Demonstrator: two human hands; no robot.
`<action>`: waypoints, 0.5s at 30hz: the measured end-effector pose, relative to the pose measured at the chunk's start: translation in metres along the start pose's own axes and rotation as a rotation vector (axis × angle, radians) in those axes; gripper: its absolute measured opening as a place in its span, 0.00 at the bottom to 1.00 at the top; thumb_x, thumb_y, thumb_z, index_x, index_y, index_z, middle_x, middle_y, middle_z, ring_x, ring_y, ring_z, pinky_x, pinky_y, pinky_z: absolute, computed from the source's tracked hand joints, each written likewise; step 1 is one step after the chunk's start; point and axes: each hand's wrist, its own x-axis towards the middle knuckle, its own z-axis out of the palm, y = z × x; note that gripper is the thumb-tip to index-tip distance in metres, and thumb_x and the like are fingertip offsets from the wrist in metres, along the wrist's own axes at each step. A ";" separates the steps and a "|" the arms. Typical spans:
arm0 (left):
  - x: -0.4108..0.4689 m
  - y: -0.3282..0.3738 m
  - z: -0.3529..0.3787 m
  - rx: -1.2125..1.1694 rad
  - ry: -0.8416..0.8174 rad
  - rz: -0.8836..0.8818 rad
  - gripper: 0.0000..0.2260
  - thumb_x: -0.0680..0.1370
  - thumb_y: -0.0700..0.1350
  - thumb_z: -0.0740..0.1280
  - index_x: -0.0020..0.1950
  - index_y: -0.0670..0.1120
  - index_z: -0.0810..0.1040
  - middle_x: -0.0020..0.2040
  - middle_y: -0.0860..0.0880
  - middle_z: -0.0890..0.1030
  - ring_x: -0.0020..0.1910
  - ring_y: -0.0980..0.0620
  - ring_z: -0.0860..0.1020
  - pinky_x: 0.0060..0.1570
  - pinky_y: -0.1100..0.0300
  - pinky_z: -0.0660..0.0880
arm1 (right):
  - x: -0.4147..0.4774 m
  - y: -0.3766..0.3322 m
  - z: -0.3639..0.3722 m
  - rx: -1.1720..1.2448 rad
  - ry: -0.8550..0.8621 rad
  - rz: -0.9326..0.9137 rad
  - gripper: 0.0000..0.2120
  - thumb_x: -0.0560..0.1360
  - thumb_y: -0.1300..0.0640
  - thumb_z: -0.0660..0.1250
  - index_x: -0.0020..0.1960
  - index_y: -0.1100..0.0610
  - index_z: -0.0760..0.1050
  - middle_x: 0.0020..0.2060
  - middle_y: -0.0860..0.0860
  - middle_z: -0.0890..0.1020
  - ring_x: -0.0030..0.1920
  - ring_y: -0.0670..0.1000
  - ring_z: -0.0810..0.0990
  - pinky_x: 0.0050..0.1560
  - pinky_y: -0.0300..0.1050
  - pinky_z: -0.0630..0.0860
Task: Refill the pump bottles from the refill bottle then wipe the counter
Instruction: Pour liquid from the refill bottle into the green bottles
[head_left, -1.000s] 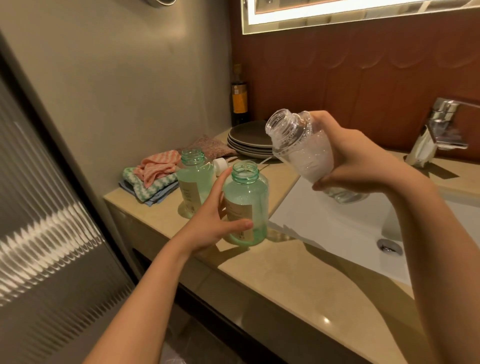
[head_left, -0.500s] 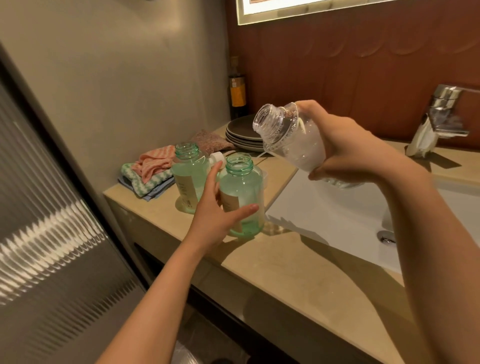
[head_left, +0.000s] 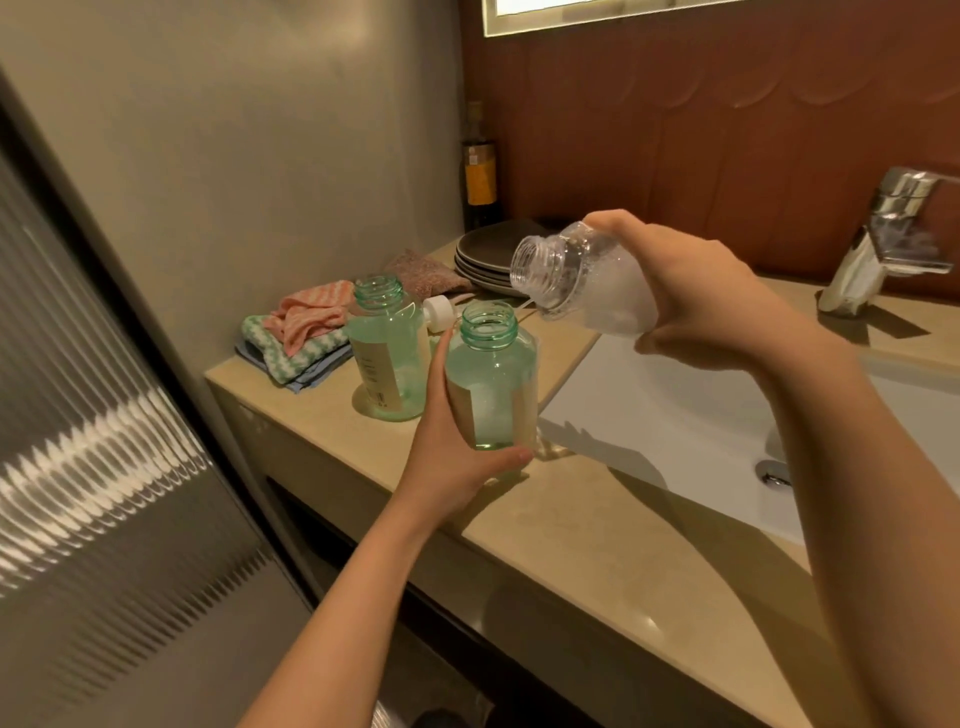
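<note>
While the left hand (head_left: 457, 460) is wrapping its fingers and thumb round the near green pump bottle (head_left: 491, 384), the right hand (head_left: 691, 291) is gripping the clear refill bottle (head_left: 582, 283) up in the air. The refill bottle is lying tipped on its side. Its open mouth is pointing left, a little above and just to the right of the green bottle's open mouth. White foamy stuff is sitting inside the refill bottle. The near green bottle is staying low at the edge of the tabletop (head_left: 597, 545), just beside the white sink (head_left: 675, 415). I cannot tell if its bottom is touching the tabletop. It is holding some pale green liquid. Another open green pump bottle (head_left: 387, 353) is standing upright on the tabletop just behind it, to the left. A white cap (head_left: 439, 312) is lying behind the two bottles. Folded cloths (head_left: 306, 327) are lying near the wall, and dark plates (head_left: 493, 254) are sitting in a pile farther back.
</note>
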 end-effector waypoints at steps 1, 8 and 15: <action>-0.001 -0.003 0.000 0.003 0.011 -0.001 0.52 0.62 0.30 0.78 0.69 0.66 0.52 0.67 0.66 0.64 0.64 0.74 0.65 0.53 0.77 0.69 | 0.001 0.001 0.001 -0.021 0.014 -0.003 0.47 0.65 0.69 0.72 0.72 0.42 0.51 0.59 0.53 0.73 0.57 0.57 0.72 0.54 0.53 0.70; -0.002 -0.010 0.000 0.097 0.044 -0.013 0.46 0.62 0.36 0.80 0.67 0.66 0.57 0.61 0.69 0.69 0.60 0.74 0.68 0.57 0.74 0.69 | 0.003 0.005 0.004 -0.122 0.073 -0.018 0.45 0.66 0.70 0.70 0.71 0.41 0.53 0.52 0.51 0.72 0.51 0.53 0.69 0.47 0.46 0.61; -0.002 -0.012 -0.001 0.123 0.046 -0.023 0.46 0.63 0.39 0.80 0.64 0.70 0.56 0.62 0.68 0.70 0.62 0.72 0.68 0.61 0.66 0.69 | 0.006 0.003 0.009 -0.163 0.082 -0.048 0.44 0.67 0.70 0.69 0.71 0.40 0.53 0.56 0.52 0.72 0.55 0.54 0.69 0.55 0.50 0.64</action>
